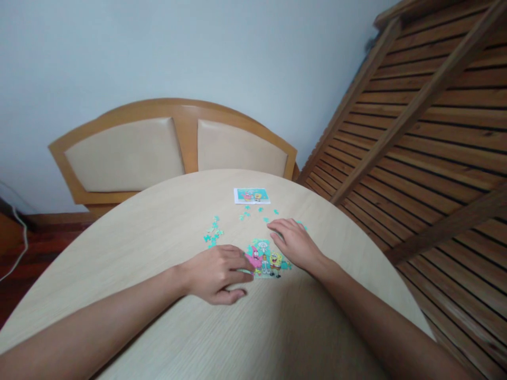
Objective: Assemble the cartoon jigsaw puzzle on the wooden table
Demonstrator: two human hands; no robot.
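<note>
A partly joined jigsaw puzzle with cartoon figures on a turquoise ground lies flat on the table. My left hand rests at its left edge, fingers stretched out over the pink figure's side and thumb apart. At the upper right of the puzzle is my right hand, palm down with its fingers extended and thumb apart; nothing shows in it. Loose turquoise puzzle pieces lie scattered beyond my left hand. More loose pieces are spread farther back, and some are partly hidden behind my right hand.
A picture card showing the cartoon figures lies toward the far side of the round wooden table. Behind the table stands a bench with padded back panels against the wall. Wooden slats rise at the right.
</note>
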